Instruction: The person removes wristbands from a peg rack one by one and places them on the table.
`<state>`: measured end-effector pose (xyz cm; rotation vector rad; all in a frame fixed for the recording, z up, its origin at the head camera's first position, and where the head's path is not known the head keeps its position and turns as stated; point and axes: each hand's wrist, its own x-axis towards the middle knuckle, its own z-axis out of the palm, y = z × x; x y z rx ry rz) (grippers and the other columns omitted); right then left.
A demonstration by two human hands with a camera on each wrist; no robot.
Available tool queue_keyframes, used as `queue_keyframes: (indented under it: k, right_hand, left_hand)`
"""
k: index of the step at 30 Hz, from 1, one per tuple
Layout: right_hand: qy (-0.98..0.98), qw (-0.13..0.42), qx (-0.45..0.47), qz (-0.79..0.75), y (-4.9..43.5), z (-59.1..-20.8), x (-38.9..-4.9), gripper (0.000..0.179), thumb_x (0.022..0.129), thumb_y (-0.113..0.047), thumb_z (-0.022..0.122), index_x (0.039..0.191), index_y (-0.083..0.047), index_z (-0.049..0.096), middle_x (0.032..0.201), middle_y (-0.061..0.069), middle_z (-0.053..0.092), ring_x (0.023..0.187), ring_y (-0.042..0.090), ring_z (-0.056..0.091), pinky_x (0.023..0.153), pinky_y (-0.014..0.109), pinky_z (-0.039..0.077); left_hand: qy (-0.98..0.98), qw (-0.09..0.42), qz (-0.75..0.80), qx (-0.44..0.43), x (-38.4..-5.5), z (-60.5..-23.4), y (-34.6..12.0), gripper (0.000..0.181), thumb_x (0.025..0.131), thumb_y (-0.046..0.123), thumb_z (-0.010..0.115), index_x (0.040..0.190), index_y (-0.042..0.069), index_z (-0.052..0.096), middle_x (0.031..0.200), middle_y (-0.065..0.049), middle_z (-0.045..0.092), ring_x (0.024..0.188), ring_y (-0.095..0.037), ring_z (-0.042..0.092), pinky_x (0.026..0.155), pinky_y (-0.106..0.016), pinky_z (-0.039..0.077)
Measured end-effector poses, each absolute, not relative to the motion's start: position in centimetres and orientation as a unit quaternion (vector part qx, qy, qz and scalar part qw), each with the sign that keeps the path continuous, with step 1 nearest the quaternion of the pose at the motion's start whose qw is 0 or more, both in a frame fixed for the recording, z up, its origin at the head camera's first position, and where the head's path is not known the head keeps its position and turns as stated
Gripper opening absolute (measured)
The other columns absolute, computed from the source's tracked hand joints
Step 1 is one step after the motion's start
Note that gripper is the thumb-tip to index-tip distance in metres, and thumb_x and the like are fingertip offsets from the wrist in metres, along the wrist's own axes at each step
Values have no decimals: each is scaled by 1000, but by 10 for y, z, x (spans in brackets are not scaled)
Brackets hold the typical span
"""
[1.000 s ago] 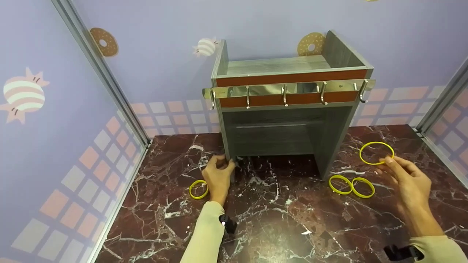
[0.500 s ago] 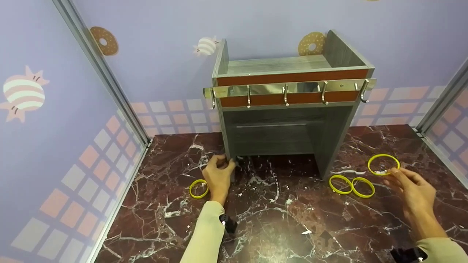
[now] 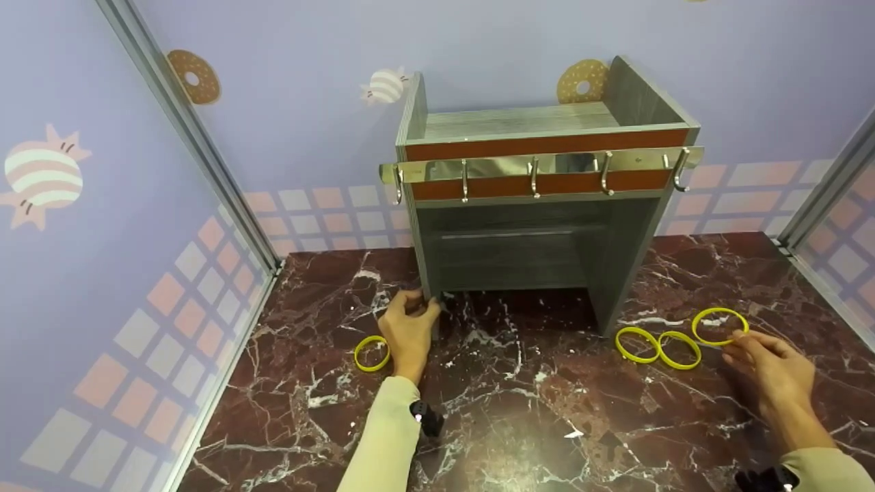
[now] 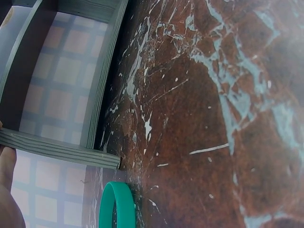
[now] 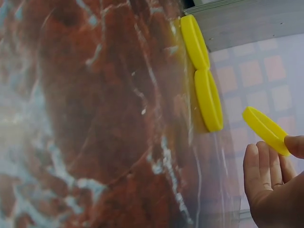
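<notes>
A grey wooden shelf unit stands upright on the marble-patterned tabletop. My left hand grips the lower end of its left side panel, thumb and fingers on either side. My right hand pinches a yellow wristband by its edge, held just above the tabletop right of the unit. Left of the held band, two more yellow wristbands lie touching each other. Beside my left wrist lies another wristband, yellow in the head view but green in the left wrist view.
Across the unit's orange front runs a metal strip with several hooks, its ends sticking out past both sides. Patterned walls enclose the tabletop at the back, left and right.
My right hand has lowered the held wristband toward the tabletop and nearer the two lying bands. My left hand stays on the side panel.
</notes>
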<state>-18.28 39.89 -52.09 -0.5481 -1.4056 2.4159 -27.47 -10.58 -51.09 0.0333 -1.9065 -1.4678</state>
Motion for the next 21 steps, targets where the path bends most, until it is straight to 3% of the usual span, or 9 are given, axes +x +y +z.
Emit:
queue_keyframes:
  k: [21]
  right_hand:
    - [-603,118,-250,748,411,-541,-178,25,101,0,68,83,-15,77,74,-4,76,65,11,75,63,25,63]
  left_hand:
    - [-743,346,-573,18,-275,-512,-105,15,79,-2,86,90,2,75,87,-12,76,76,-24,78,66,-30,64]
